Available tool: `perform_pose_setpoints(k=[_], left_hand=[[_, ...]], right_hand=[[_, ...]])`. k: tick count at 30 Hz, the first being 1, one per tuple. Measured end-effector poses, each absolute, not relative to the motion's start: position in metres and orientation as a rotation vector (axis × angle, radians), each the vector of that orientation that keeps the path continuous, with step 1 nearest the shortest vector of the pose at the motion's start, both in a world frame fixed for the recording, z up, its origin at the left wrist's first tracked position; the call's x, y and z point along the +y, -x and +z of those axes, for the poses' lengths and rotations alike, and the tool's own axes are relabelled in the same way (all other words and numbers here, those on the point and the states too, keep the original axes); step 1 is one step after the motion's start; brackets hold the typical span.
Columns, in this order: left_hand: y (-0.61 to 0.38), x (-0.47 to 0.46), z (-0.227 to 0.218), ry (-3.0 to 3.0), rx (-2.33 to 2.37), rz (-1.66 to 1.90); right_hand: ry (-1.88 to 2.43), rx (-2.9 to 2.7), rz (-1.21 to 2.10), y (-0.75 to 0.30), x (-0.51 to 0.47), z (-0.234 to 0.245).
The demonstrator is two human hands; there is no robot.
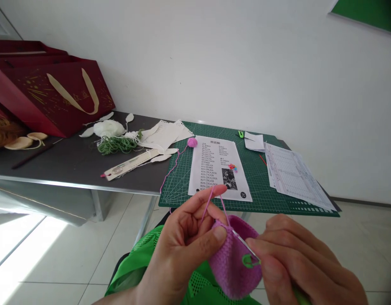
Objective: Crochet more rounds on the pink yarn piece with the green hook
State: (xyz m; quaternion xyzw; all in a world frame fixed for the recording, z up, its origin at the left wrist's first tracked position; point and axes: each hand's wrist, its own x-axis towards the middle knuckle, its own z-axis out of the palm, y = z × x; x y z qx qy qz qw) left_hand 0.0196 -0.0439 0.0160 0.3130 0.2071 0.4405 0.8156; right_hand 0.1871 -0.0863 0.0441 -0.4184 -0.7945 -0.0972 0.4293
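Left hand (179,245) closed around a crocheted piece (233,264), thumb pressed on its upper edge, fingers curled behind, a taut pink yarn strand (215,204) rising past the fingertips. The piece sits between both hands, above the lap: a rounded, cup-like form in tight orchid-pink stitches with a soft, pebbled surface. Right hand (297,258) narrowly curled around a slim metal crochet hook (244,245), its shaft running into the stitches at the rim; a green handle (301,295) shows low beneath the fingers. A green stitch marker (251,261), looped plastic, hangs in the fabric just beside the hook. Green mesh cloth (144,254) lies under the hands. Ahead, a gridded green cutting mat (259,180) carries a printed pattern sheet (219,169), a small pink yarn ball (192,142) and ruled tally sheets (293,176). The mat overlaps a dark grey table (71,159) holding a fluffy white tuft (108,128), a coil of green yarn (116,145), and a long cream strip (128,164). A deep red paper gift bag (52,97) with cream ribbon handles leans at the far left.
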Motion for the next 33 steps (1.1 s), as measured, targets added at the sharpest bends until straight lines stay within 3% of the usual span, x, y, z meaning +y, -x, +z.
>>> perform_pose_setpoints(k=[10, 19, 27, 33], left_hand=[[-0.018, -0.039, 0.010, -0.760, 0.389, 0.870], [-0.015, -0.039, 0.008, -0.792, 0.262, 0.730], [-0.013, -0.038, 0.008, -0.770, 0.252, 0.695], [-0.018, -0.045, 0.009, -0.863, 0.478, 0.775]], right_hand=[[0.957, -2.000, -0.085, -0.194, -0.080, 0.057], [1.064, -1.868, -0.141, -0.188, -0.086, 0.037], [1.208, -1.791, 0.000, -0.176, -0.084, 0.038], [1.321, -1.687, -0.019, -0.167, -0.086, 0.034]])
